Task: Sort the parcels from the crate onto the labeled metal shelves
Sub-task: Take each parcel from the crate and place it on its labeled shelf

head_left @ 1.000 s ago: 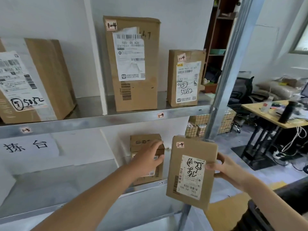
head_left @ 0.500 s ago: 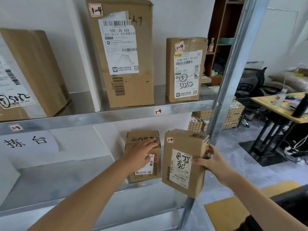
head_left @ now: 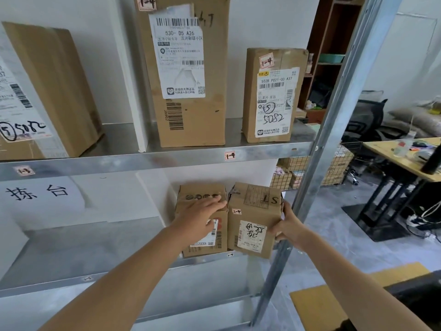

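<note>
Cardboard parcel [head_left: 253,220] stands upright at lower centre, gripped by the right hand [head_left: 290,229]; left hand [head_left: 202,216] rests flat on the box [head_left: 202,191] beside it.

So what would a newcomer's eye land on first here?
The two hands at the lower shelf: the right hand grips a small box tagged 2-4, close beside a second box under the left hand. Above stand a tall parcel and a shorter parcel, both tagged 1-4.
</note>
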The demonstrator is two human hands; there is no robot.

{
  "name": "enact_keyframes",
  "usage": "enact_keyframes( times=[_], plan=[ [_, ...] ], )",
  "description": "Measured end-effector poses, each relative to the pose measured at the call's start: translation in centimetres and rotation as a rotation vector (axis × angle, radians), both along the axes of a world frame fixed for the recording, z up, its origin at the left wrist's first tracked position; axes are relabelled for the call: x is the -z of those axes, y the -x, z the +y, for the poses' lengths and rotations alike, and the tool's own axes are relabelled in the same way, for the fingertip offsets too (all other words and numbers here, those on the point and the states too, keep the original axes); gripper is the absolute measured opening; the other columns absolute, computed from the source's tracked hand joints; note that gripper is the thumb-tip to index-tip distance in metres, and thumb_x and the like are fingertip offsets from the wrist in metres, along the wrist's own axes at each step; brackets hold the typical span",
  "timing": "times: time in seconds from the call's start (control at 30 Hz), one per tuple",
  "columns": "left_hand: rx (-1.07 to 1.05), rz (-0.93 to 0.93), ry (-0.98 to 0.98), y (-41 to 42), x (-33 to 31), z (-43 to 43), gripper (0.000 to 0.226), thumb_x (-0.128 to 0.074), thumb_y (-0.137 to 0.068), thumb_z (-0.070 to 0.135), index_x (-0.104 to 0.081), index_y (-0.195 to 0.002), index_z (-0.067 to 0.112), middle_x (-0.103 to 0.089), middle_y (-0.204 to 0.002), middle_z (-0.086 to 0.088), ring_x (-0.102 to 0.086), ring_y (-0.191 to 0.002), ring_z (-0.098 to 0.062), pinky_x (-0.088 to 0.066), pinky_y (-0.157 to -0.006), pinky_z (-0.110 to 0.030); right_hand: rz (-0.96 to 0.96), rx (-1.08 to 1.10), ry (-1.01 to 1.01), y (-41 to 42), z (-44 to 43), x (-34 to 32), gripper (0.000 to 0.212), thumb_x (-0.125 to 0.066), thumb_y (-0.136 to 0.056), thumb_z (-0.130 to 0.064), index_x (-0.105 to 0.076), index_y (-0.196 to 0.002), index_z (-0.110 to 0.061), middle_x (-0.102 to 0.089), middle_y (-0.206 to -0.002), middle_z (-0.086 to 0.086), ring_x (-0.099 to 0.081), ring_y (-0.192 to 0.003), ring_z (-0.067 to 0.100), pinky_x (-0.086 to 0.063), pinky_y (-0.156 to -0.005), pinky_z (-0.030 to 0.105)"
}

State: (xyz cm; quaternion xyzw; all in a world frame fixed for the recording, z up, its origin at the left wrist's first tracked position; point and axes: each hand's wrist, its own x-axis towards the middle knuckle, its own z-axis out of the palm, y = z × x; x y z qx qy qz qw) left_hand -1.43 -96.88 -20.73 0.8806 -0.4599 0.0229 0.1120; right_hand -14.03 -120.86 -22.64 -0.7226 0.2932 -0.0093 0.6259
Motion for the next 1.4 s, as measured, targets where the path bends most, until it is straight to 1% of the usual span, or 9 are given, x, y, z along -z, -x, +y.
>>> enact_keyframes(
  times=[0.17,0.3,0.5,0.67,0.8,0.93,1.07,1.27,1.4],
  plan=[
    [0.008,-0.031,-0.003,0.0,0.7,-0.5,0.061,-0.047,-0.096,0.021,-0.023,-0.149,0.039,-0.016,-0.158,0.018,-0.018,-0.144,-0.005,-0.009,-0.115,-0.029,0.08,-0.022,0.079,-1.8,-1.1,0.3,0.104,-0.038,-0.083,0.026,-0.002,-0.148,-0.047,-0.047,-0.132,0.014,-0.053,-0.117,0.04,-0.049,-0.091,0.065],
    [0.015,-0.004,0.003,-0.2,1.1,-0.9,0.06,-0.047,-0.095,0.019,-0.025,-0.149,0.036,-0.019,-0.157,0.014,-0.02,-0.144,-0.009,-0.013,-0.119,-0.033,0.054,0.059,0.018,-2.7,-1.5,0.6,0.079,-0.037,-0.098,0.008,-0.007,-0.151,-0.042,-0.035,-0.148,0.015,-0.045,-0.117,0.033,-0.045,-0.097,0.051],
    [-0.03,-0.097,0.015,0.3,0.3,-1.2,0.051,-0.041,-0.099,0.03,-0.028,-0.148,0.036,-0.022,-0.157,0.015,-0.023,-0.143,-0.007,-0.015,-0.114,-0.029,0.019,0.046,0.141,-2.2,-1.9,2.1,0.093,-0.054,-0.086,0.017,-0.011,-0.153,-0.029,-0.04,-0.142,0.012,-0.047,-0.118,0.03,-0.052,-0.083,0.04],
    [-0.016,-0.014,-0.029,0.2,-0.2,-1.4,0.057,-0.045,-0.098,0.038,-0.024,-0.15,0.035,-0.015,-0.159,0.011,-0.015,-0.146,-0.011,-0.011,-0.117,-0.034,0.231,-0.016,0.229,-1.6,-3.3,5.0,0.074,-0.07,-0.081,-0.016,-0.029,-0.142,-0.016,-0.057,-0.128,0.008,-0.059,-0.108,0.024,-0.055,-0.085,0.036],
    [0.014,0.023,0.02,1.2,-0.7,-2.0,0.064,-0.05,-0.096,0.038,-0.021,-0.152,0.026,-0.017,-0.159,0.007,-0.015,-0.145,-0.013,-0.01,-0.118,-0.033,0.26,-0.055,0.435,1.5,-1.9,2.5,0.05,-0.061,-0.085,-0.005,-0.042,-0.131,-0.006,-0.058,-0.104,0.005,-0.058,-0.089,0.021,-0.046,-0.061,0.027],
    [0.181,0.035,0.011,3.8,-1.4,-3.2,0.068,-0.051,-0.094,0.04,-0.018,-0.152,0.025,-0.016,-0.159,0.008,-0.013,-0.146,-0.011,-0.009,-0.121,-0.034,0.188,-0.026,0.621,5.4,0.2,-2.8,0.029,-0.05,-0.091,0.001,-0.053,-0.118,-0.009,-0.055,-0.12,0.012,-0.057,-0.106,0.03,-0.052,-0.09,0.043],
    [0.306,0.031,0.034,6.4,-2.6,-5.1,0.066,-0.051,-0.096,0.036,-0.02,-0.152,0.023,-0.016,-0.159,0.007,-0.014,-0.146,-0.011,-0.002,-0.115,-0.024,0.199,-0.047,0.762,9.9,0.7,-6.0,0.047,-0.049,-0.1,-0.013,-0.038,-0.146,-0.015,-0.035,-0.153,0.009,-0.038,-0.139,0.028,-0.035,-0.108,0.035],
    [0.495,0.063,0.115,10.7,-4.2,-7.9,0.065,-0.053,-0.095,0.037,-0.025,-0.15,0.017,-0.024,-0.157,0.003,-0.02,-0.144,-0.015,-0.009,-0.116,-0.025,0.307,-0.024,1.007,17.0,2.0,-7.2,0.056,-0.045,-0.103,-0.02,-0.023,-0.154,-0.017,-0.01,-0.163,-0.001,0.0,-0.153,0.019,-0.014,-0.123,0.037],
    [0.603,0.089,0.127,14.0,-4.7,-9.3,0.068,-0.051,-0.095,0.038,-0.021,-0.151,0.016,-0.018,-0.158,0.002,-0.014,-0.145,-0.014,-0.011,-0.118,-0.028,0.41,0.022,1.081,22.3,3.9,-7.7,0.059,-0.044,-0.103,-0.021,-0.018,-0.155,-0.019,-0.004,-0.163,-0.001,0.0,-0.152,0.02,-0.011,-0.124,0.037]
  ],
)
